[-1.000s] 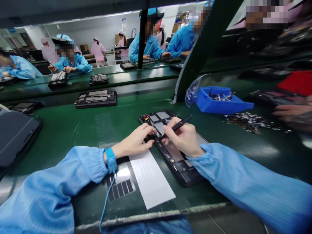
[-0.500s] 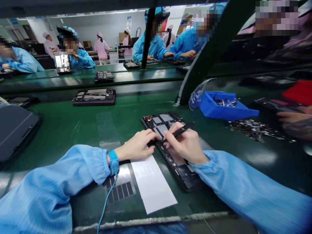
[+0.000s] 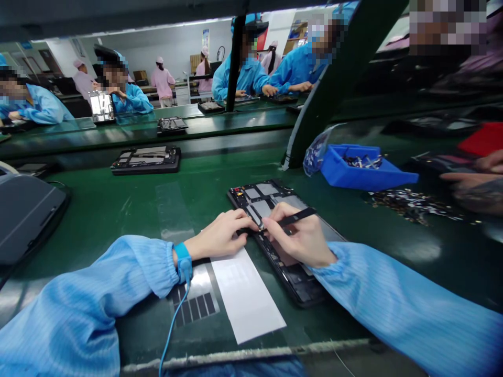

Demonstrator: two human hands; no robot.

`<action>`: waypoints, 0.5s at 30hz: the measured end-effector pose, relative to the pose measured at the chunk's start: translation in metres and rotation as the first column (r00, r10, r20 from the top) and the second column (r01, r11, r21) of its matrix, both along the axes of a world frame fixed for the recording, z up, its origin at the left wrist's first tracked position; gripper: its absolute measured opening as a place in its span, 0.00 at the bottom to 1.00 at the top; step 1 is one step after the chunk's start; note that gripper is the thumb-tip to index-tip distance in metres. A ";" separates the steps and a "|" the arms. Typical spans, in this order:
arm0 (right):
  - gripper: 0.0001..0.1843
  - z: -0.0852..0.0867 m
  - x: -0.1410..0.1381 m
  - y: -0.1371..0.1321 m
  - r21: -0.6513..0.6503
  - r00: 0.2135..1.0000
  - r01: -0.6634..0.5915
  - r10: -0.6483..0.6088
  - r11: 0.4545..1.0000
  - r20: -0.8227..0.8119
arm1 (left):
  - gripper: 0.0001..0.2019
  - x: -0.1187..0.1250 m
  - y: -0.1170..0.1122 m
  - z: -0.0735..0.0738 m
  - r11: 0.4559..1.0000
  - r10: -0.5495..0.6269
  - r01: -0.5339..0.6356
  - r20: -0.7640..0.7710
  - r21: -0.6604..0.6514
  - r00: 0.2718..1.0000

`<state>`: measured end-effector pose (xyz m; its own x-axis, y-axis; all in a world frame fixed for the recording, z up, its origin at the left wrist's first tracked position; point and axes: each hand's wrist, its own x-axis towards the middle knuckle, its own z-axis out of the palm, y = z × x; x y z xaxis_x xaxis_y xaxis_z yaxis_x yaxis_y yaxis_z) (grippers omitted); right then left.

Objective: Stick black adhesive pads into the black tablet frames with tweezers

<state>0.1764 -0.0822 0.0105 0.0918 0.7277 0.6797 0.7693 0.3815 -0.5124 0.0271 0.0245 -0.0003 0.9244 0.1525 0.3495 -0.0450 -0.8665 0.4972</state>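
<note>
Black tablet housing (image 3: pixel 261 191), open to its grey internal panels, lies on the green bench mat (image 3: pixel 118 209), directly ahead of the wearer. Working left to right: a blue wrist strap (image 3: pixel 182 262) circles the left wrist; the left hand (image 3: pixel 216 235) is not grasping, its fingertips resting on the housing. The right hand (image 3: pixel 301 235) pinches a slim black pen-shaped tool (image 3: pixel 296 218), which has dropped flatter since the previous view, its tip now beside the left fingertips. Further right sits a blue plastic bin (image 3: pixel 363 175) of small metal parts.
</note>
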 end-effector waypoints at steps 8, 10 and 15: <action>0.12 0.000 0.007 0.002 0.147 0.982 0.032 -0.004 0.989 -0.188 | 0.13 -0.002 -0.018 0.014 0.890 0.087 -0.007 -0.155 0.455 0.984; 0.11 0.010 0.008 0.004 0.219 0.931 0.090 -0.004 0.972 -0.365 | 0.12 -0.001 -0.031 0.015 0.819 0.102 -0.001 -0.144 0.574 0.984; 0.07 0.044 -0.013 0.009 0.045 0.942 0.029 -0.013 0.999 -0.334 | 0.13 -0.004 -0.016 0.031 0.916 0.033 0.100 -0.323 0.387 0.946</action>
